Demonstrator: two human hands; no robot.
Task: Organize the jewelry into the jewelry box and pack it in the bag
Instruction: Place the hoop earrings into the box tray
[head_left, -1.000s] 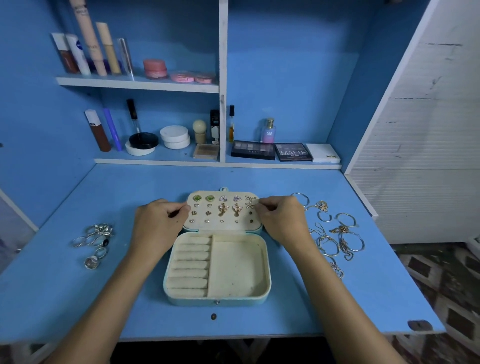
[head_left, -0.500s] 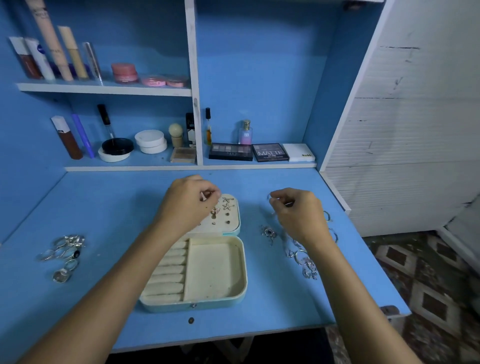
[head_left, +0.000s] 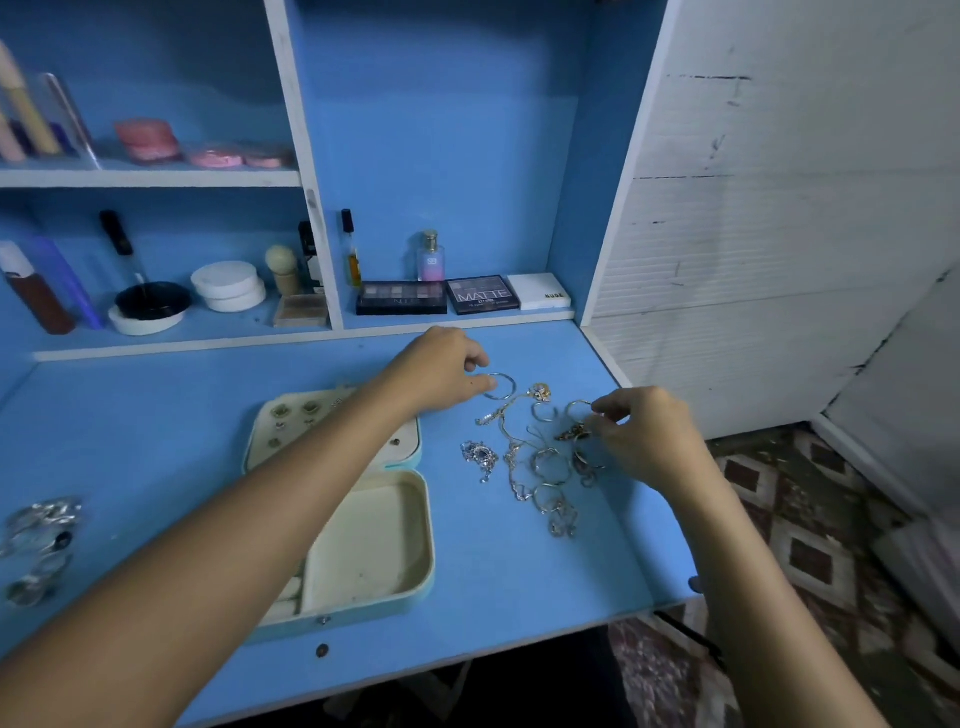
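Head view, left forearm (head_left: 322, 478) crossing jewelry box (head_left: 384, 540)

Home vanity desk (head_left: 156, 415): cosmetics (head_left: 228, 286) on blue shelves (head_left: 150, 177).

Two eyeshadow palettes (head_left: 401, 298) and a white box (head_left: 539, 291) lay on the lower shelf (head_left: 457, 321) behind the bench's (head_left: 519, 571) back edge, beside a perfume bottle (head_left: 430, 256).

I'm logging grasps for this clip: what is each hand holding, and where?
The left hand pinches the thin silver hoop bangle at its left rim. The right hand pinches a small dark-gold charm piece at its right end.
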